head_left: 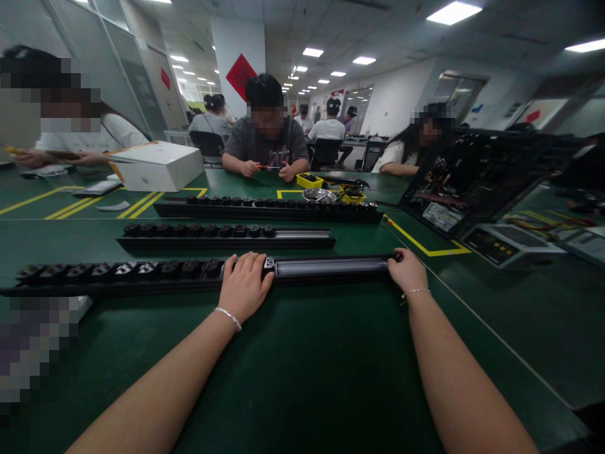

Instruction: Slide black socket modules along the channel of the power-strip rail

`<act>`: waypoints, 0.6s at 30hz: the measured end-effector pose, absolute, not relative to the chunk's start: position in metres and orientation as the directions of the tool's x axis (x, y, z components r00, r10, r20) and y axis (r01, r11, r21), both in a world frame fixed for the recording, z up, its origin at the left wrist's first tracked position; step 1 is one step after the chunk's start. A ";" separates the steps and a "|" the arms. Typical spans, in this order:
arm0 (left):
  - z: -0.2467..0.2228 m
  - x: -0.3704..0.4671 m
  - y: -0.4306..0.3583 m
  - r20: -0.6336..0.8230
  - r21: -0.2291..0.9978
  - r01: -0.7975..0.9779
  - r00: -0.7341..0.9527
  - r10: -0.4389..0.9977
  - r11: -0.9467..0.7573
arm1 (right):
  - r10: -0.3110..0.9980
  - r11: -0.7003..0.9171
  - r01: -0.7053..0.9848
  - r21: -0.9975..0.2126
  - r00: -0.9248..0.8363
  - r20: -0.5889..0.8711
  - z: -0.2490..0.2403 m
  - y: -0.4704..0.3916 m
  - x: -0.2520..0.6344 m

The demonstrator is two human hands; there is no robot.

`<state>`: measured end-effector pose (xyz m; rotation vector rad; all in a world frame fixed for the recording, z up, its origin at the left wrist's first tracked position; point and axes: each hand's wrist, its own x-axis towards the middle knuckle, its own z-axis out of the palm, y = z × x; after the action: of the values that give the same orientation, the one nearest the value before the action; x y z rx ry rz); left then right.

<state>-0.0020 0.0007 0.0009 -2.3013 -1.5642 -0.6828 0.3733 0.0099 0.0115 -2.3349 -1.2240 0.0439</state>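
A long black rail (331,267) lies across the green table in front of me, with dark socket-like modules along its left part and a bare, shiny channel on its right part. My left hand (244,287) lies over the rail near its middle, fingers wrapped over a module at the edge of the bare channel. At the rail's right end my right hand (409,272) is closed round the tip. Behind it sit a shorter black rail (227,242) with modules and another long one (269,212).
Beyond the rails are a white box (158,165), a yellow bin (309,181) and a round metal dish (319,196). An open computer case (472,183) and a power supply (510,244) stand at the right. Several people sit around; one across the table holds a tool.
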 end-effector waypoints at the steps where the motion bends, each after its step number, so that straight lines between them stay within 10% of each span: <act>1: 0.001 -0.002 0.001 0.526 0.035 0.925 0.305 0.794 -0.378 | 0.777 -0.469 0.763 -0.443 0.596 0.203 0.012 0.010 0.374; 18: 0.000 -0.003 0.002 0.531 0.051 0.920 0.304 0.791 -0.388 | 0.674 -0.554 0.658 -0.510 0.714 0.190 0.016 0.002 0.391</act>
<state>-0.0032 0.0017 0.0000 -2.3114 -1.5583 -0.7081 0.3913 0.0021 0.0157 -2.3591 -1.0111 0.0367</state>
